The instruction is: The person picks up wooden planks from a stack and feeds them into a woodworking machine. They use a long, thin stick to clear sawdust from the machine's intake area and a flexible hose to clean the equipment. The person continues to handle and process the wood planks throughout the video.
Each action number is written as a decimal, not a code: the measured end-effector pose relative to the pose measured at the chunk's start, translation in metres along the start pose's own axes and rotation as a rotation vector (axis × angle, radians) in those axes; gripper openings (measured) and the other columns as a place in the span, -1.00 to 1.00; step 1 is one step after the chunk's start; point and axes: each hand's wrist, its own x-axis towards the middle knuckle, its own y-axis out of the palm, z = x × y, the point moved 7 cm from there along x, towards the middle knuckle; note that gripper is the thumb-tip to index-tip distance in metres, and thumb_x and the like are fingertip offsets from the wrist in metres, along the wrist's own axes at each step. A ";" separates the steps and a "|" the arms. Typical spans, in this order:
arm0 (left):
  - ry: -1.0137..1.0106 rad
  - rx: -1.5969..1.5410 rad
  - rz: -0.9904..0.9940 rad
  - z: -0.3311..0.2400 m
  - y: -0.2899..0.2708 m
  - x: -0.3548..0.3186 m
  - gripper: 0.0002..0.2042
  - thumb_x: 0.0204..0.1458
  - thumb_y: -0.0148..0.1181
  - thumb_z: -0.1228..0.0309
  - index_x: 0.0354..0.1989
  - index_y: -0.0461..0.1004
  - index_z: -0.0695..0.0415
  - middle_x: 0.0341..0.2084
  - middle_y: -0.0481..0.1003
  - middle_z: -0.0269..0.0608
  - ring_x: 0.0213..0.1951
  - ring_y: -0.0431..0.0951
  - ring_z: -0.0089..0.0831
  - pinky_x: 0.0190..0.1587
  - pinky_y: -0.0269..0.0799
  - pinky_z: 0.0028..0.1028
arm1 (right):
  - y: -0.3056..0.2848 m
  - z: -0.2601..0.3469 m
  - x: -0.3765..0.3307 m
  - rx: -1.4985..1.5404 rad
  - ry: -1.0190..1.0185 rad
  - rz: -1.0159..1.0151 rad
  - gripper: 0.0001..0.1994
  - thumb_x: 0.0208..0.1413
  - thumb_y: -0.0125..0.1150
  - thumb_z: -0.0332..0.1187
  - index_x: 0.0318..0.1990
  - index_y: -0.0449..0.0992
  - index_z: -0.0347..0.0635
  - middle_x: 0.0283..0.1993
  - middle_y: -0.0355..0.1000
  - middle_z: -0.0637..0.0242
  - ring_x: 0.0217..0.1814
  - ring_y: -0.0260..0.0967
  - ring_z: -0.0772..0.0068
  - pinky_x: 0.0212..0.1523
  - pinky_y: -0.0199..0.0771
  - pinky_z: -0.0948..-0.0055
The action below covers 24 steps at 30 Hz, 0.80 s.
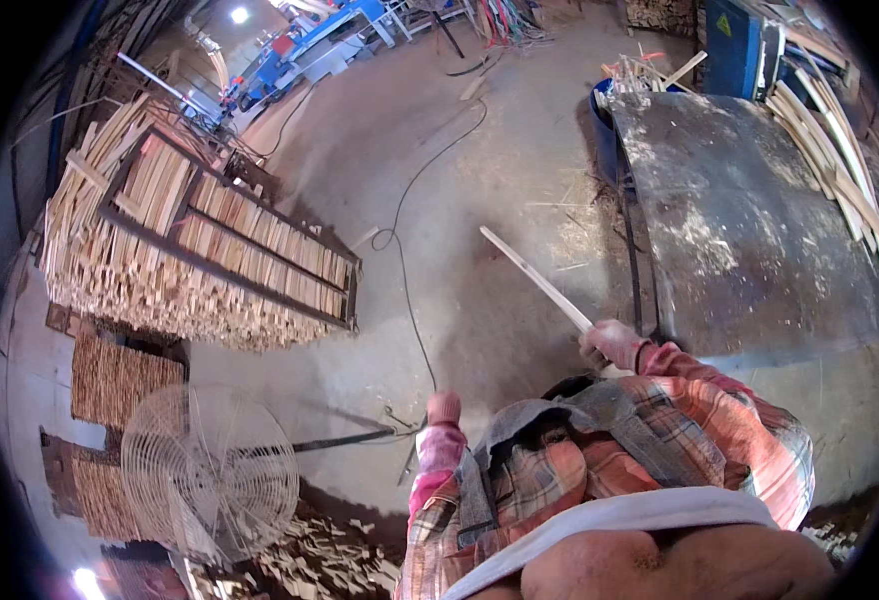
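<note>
My right hand (615,346), in a pinkish glove, is closed around the near end of a long, pale wooden strip (535,278). The strip slants away to the upper left over the concrete floor. A short pale end shows just below the hand. My left hand (445,408) hangs in front of my body on the left, apart from the strip. It shows as a small rounded pinkish shape, and its fingers cannot be made out. No object is visible in it.
A metal-framed rack (185,245) stacked with wooden strips stands at left, above a wire-cage fan (210,470). At right is a dark, scuffed metal table (730,220) with more strips at its far edge. A black cable (400,230) crosses the floor; blue machinery (310,50) stands at the back.
</note>
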 end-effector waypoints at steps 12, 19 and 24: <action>-0.255 -0.680 0.248 -0.028 -0.119 0.292 -0.84 0.01 0.24 0.23 -0.45 0.61 0.02 -0.46 0.64 -0.13 -0.35 0.69 -0.24 -0.34 0.58 -0.24 | -0.031 0.518 0.118 -0.472 -0.519 -0.418 -0.78 0.05 0.24 -0.29 -0.32 0.56 -0.31 -0.49 0.46 0.31 -0.55 0.43 0.42 -0.53 0.41 0.38; 0.050 -0.270 0.098 0.067 -0.309 0.560 -0.78 0.08 0.19 0.22 -0.47 0.54 0.08 -0.51 0.62 -0.12 -0.42 0.67 -0.21 -0.36 0.58 -0.22 | -0.084 0.691 0.214 -1.045 -0.938 -0.660 -0.85 0.07 0.20 -0.30 -0.40 0.54 -0.18 -0.54 0.43 0.27 -0.48 0.48 0.34 -0.46 0.49 0.30; 0.150 -1.084 -0.032 0.059 -0.516 0.774 -0.72 0.18 0.10 0.24 -0.52 0.46 0.13 -0.62 0.52 -0.16 -0.55 0.59 -0.28 -0.46 0.53 -0.28 | -0.082 0.773 0.194 0.192 -0.716 -0.714 -0.84 0.08 0.31 -0.30 -0.26 0.57 -0.17 -0.46 0.43 0.34 -0.39 0.49 0.38 -0.44 0.57 0.31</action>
